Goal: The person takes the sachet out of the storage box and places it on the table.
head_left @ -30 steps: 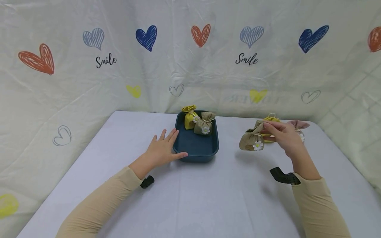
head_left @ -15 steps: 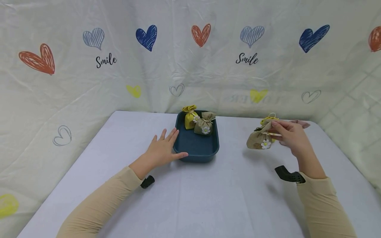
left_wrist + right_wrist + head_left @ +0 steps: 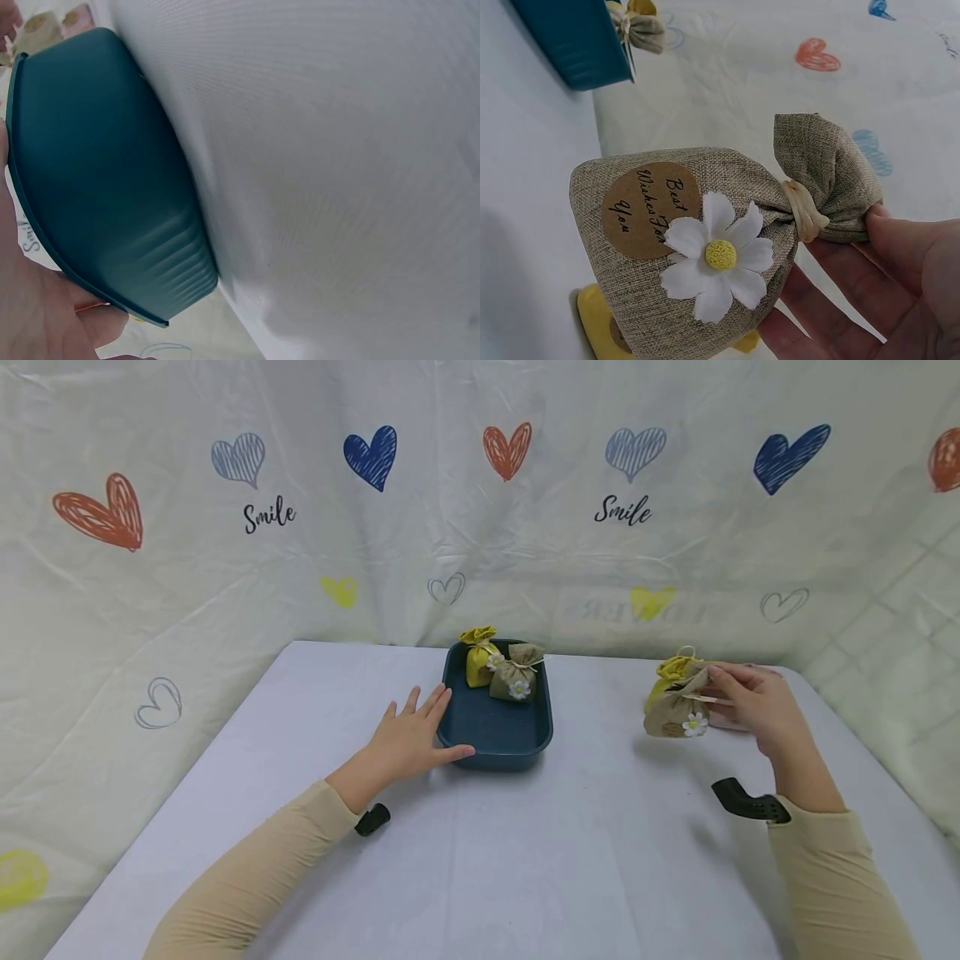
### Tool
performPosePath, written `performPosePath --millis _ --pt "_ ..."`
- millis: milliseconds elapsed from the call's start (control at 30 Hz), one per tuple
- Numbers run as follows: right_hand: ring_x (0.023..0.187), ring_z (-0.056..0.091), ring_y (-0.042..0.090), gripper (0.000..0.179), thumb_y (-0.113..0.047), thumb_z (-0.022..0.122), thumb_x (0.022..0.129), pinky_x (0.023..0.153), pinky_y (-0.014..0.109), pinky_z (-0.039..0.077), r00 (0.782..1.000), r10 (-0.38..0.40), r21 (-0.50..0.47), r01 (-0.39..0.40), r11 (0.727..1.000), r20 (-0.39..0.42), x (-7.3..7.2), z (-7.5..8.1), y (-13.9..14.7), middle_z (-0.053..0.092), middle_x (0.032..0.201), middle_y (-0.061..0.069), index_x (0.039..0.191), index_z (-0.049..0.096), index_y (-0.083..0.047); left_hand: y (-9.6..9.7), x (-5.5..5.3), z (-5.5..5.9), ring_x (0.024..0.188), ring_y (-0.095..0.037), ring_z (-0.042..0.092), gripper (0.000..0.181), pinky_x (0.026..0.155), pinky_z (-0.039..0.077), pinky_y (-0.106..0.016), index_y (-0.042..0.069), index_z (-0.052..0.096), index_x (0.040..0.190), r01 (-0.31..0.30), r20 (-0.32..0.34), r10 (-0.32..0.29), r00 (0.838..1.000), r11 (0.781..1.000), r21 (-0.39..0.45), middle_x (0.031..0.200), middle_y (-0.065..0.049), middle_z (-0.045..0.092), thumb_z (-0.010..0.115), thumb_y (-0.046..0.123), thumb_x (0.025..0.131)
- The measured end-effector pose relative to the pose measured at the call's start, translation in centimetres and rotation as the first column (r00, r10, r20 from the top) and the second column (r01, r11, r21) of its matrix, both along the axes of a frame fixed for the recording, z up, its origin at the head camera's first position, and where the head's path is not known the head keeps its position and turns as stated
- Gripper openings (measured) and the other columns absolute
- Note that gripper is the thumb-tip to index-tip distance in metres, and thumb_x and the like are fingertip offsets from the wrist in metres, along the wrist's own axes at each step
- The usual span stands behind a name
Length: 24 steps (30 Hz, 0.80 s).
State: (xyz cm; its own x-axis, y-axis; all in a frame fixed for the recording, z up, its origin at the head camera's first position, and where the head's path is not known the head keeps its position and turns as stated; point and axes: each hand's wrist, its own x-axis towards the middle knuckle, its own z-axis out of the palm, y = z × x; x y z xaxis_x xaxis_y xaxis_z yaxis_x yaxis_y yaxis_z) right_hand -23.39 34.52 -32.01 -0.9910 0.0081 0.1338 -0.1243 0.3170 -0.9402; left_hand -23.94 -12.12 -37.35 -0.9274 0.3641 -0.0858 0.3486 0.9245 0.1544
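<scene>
A beige burlap sachet (image 3: 641, 292) with a white daisy and a round "Best Wishes For You" tag hangs from my right hand (image 3: 765, 706), which pinches its gathered top. In the head view it overlaps a yellow sachet (image 3: 670, 671) behind it. A pink sachet (image 3: 729, 720) is mostly hidden by the right hand. My left hand (image 3: 405, 742) spreads its fingers along the left rim of a dark teal tub (image 3: 495, 735), its thumb near the front corner. Inside the tub's far end sit a yellow sachet (image 3: 477, 670) and a beige sachet (image 3: 506, 685), side by side.
The tub stands on a white-covered table (image 3: 540, 860), near its back edge. Behind rises a pale curtain (image 3: 540, 552) printed with hearts and "Smile". A black wrist-worn piece (image 3: 750, 802) sits at the right cuff, another black piece (image 3: 372, 819) at the left.
My right hand has moved to the right with the beige sachet, which now overlaps the yellow sachet and hides more of the pink one. The left hand and tub have stayed put.
</scene>
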Motion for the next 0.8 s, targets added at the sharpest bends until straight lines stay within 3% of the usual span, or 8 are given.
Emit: performPosePath --millis 167,400,600,800 --pt "0.077 0.067 -0.006 0.033 -0.021 0.054 0.108 0.063 0.017 0.056 1.000 -0.014 -0.007 0.014 1.000 0.016 0.2 0.0 0.9 0.069 0.086 -0.022 0.091 0.070 -0.044 0.0 0.0 0.1 0.155 -0.040 0.006 0.108 0.119 0.013 -0.066 0.013 0.013 0.166 -0.001 0.000 0.001 1.000 1.000 -0.002 0.172 -0.004 0.010 0.050 0.080 0.090" --pt "0.079 0.068 -0.004 0.033 -0.016 0.055 0.107 0.065 0.017 0.057 1.000 -0.008 -0.093 0.011 0.996 0.030 0.3 -0.3 2.1 0.070 0.088 -0.020 0.092 0.073 -0.039 0.0 0.2 0.3 0.155 -0.040 0.007 0.108 0.119 0.014 -0.066 0.013 0.013 0.166 0.000 0.002 0.000 1.000 1.000 -0.007 0.172 -0.004 0.010 0.049 0.080 0.091" --pt "0.080 0.066 -0.009 0.026 -0.023 0.053 0.109 0.067 0.014 0.055 0.998 -0.053 0.005 0.053 0.999 0.031 0.5 -0.4 3.2 0.067 0.090 -0.027 0.098 0.067 -0.042 0.1 0.2 0.3 0.155 -0.040 0.007 0.108 0.119 0.014 -0.066 0.013 0.013 0.166 0.004 0.002 -0.004 1.000 1.000 -0.007 0.172 -0.004 0.010 0.049 0.081 0.090" --pt "0.077 0.066 -0.010 0.029 -0.024 0.053 0.109 0.064 0.013 0.054 0.994 -0.095 -0.002 0.096 0.995 0.050 0.7 -0.5 4.5 0.068 0.086 -0.026 0.094 0.068 -0.045 0.0 0.2 0.3 0.155 -0.040 0.006 0.108 0.119 0.014 -0.066 0.013 0.013 0.166 0.006 0.000 -0.006 1.000 1.000 -0.001 0.172 -0.003 0.010 0.049 0.081 0.090"
